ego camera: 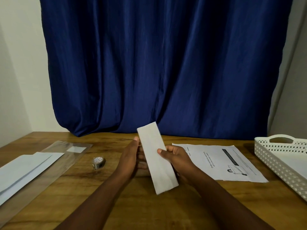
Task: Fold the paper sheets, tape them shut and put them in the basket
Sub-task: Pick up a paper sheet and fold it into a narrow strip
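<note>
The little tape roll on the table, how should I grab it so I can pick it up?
Probably pinch the tape roll from above across its round rim, thumb on one side and a finger on the other. It seems to stand tilted on edge on the wooden table, with bare wood all around, so either hand could reach it.

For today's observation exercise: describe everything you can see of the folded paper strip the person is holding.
The folded paper strip is plain white, long and narrow. It is held above the wooden table, tilted with its far end up. The right hand pinches one long edge with the thumb on top; the left hand holds the other edge, fingers behind.
</note>
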Available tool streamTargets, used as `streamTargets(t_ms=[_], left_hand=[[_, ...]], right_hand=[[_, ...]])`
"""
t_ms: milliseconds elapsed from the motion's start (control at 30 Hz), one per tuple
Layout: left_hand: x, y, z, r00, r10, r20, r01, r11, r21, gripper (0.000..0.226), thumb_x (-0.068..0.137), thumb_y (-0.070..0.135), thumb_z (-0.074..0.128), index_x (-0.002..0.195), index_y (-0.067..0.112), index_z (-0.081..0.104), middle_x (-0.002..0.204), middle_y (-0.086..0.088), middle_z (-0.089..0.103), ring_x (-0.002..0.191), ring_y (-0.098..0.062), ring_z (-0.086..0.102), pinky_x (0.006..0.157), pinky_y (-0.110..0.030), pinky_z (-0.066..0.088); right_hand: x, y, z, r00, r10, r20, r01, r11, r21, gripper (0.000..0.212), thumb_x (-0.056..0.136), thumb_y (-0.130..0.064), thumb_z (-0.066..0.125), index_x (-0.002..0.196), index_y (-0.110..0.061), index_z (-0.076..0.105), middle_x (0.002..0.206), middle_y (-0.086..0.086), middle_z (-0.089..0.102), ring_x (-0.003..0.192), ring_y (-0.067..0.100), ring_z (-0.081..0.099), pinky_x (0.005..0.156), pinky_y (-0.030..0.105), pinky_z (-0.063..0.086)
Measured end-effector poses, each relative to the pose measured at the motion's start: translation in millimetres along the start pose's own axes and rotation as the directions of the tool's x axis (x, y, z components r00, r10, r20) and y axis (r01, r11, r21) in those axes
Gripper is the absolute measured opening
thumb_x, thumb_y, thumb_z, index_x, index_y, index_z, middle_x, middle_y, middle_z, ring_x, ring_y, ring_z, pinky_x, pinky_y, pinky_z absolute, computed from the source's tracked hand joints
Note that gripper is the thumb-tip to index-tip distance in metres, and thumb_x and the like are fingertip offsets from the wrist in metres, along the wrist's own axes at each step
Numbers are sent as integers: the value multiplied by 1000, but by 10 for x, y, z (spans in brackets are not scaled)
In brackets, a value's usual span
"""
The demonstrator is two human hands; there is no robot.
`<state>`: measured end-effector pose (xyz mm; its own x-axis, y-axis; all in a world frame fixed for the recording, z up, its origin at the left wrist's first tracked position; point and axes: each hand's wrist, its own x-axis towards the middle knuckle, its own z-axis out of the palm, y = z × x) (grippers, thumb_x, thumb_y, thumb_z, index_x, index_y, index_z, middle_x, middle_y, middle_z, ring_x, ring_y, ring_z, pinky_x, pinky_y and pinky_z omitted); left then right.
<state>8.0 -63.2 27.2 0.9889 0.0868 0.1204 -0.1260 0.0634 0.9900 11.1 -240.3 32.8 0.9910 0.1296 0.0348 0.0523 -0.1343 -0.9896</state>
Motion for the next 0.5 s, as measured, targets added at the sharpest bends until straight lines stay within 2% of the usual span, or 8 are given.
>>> streamTargets(t_ms=[67,133,200,233,300,367,433,500], left_hand=[[8,-103,-58,994,87,63,-97,977,192,44,104,60,38,113,30,69,107,3,78,106,-19,72,96,-41,54],[-2,-211,-110,981,141,136,-186,889,418,44,103,62,35,115,35,69,113,14,73,109,-5,66,100,-36,50],[8,-270,-126,975,167,149,-222,813,539,37,106,56,38,121,37,66,117,18,70,108,0,63,99,-34,51],[2,-277,-116,970,179,167,-243,773,586,32,106,50,42,124,37,65,119,17,70,108,0,63,98,-33,52],[-9,-289,-94,958,180,222,-284,685,671,27,105,34,49,126,32,65,120,14,70,105,-2,63,94,-28,54],[-48,-298,-82,954,184,238,-301,623,722,26,101,20,53,120,23,70,117,8,72,103,-6,65,86,-22,52],[-121,-279,-71,962,163,220,-273,622,734,26,97,12,53,113,17,74,113,2,74,101,-13,68,82,-23,52],[-199,-210,-108,976,80,202,-203,665,719,25,96,12,54,108,17,75,108,2,75,96,-14,68,78,-25,53]], right_hand=[[36,8,-39,996,11,-92,-5,998,62,24,94,-37,67,112,-20,69,102,-3,79,92,19,77,83,42,62],[50,13,-65,988,19,-150,-3,994,110,23,95,-36,66,111,-19,68,103,1,77,92,21,75,73,36,61],[44,22,-85,986,36,-164,-12,989,146,20,96,-34,66,109,-18,67,103,3,76,90,21,74,65,31,58],[41,29,-83,986,48,-162,-22,987,159,20,96,-34,66,108,-17,67,103,4,76,91,22,74,66,32,59],[39,47,-65,986,69,-152,-43,985,169,22,96,-35,67,110,-18,66,104,5,77,95,24,74,79,42,61],[25,50,-32,989,83,-123,-62,984,167,24,96,-33,68,114,-18,65,107,5,76,96,26,74,89,48,60],[10,70,-7,992,88,-88,-71,981,179,30,95,-29,69,122,-17,62,110,5,76,98,26,75,90,49,60],[-4,86,14,994,95,-55,-83,978,189,35,95,-27,69,127,-16,60,113,6,76,99,27,75,89,50,60]])
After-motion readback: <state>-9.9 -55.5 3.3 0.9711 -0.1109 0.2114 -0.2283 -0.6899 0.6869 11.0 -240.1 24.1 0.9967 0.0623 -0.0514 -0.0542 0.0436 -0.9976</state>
